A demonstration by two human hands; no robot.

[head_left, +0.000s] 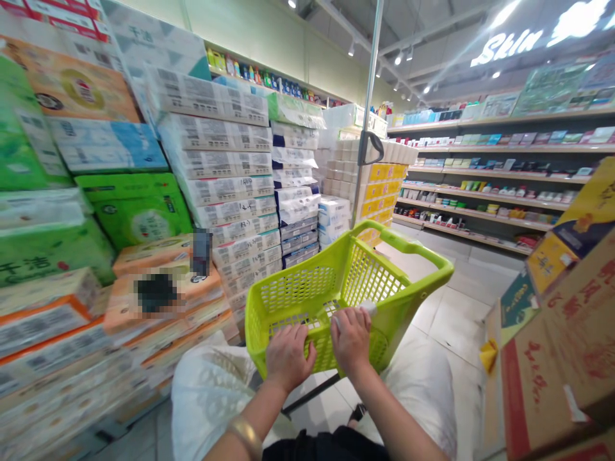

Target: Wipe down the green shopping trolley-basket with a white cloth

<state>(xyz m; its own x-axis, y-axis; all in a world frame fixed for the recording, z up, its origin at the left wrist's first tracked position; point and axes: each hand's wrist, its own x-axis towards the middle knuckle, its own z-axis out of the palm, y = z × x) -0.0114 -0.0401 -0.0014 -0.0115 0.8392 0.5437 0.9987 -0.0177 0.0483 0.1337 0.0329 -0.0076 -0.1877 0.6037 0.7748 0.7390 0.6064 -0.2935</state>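
A lime-green plastic shopping basket (398, 320) with pierced walls stands between my knees, and no goods show inside it. My left hand (288, 355) is closed over its near rim, fingers curled to the inside. Just to the right, my right hand (350, 336) grips the same rim, with its fingertips partly hidden. A small white piece (369, 307) shows beside the right fingers; its kind is unclear. The basket's raised green handle (439, 266) lies on the far right side. A dark bar (312, 392) runs below the basket.
Stacked tissue packs (230, 166) rise on the left, with orange packs (166, 288) lower down near my knee. A metal pole (369, 96) with a grey grip stands behind the basket. Cardboard boxes (552, 358) line the right. Stocked shelves (500, 150) fill the back beyond the tiled floor (449, 310).
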